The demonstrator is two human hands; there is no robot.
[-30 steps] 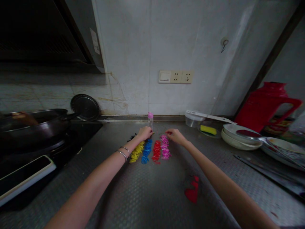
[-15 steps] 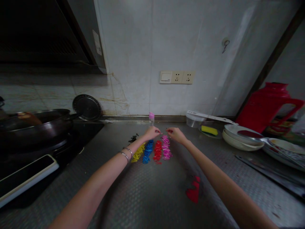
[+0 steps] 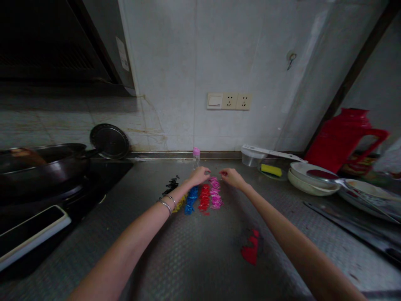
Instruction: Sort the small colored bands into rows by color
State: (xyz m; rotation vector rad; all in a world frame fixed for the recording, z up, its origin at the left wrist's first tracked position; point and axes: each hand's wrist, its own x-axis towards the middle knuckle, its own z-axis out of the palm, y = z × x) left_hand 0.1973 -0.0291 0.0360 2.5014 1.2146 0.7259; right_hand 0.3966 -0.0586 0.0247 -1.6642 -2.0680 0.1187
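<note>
My left hand (image 3: 199, 175) is above the far end of the coloured rows, its fingertips pinched together. Facing it, my right hand (image 3: 232, 178) is closed in a pinch just right of the pink row. The two hands are a short gap apart; whatever is in either pinch is too small to make out. Small, thin looped pieces lie in rows on the metal counter: pink pieces (image 3: 215, 193), red pieces (image 3: 204, 198), blue pieces (image 3: 191, 201), yellow pieces (image 3: 179, 204) partly behind my left forearm, and black pieces (image 3: 171, 186). A pink-capped clear bottle (image 3: 196, 156) stands behind my left hand.
On the left are a pan (image 3: 46, 163) on the stove, a round dark lid (image 3: 109, 141) and a phone-like device (image 3: 31, 238). To the right sit a yellow sponge (image 3: 271, 170), stacked bowls (image 3: 313, 184), a knife (image 3: 344, 221) and a red jug (image 3: 344, 138). A red patch (image 3: 250, 248) marks the counter.
The view has shifted slightly, so most things appear a little further left. My left forearm now covers more of the yellow row, and more black pieces show. The hands are slightly further apart.
</note>
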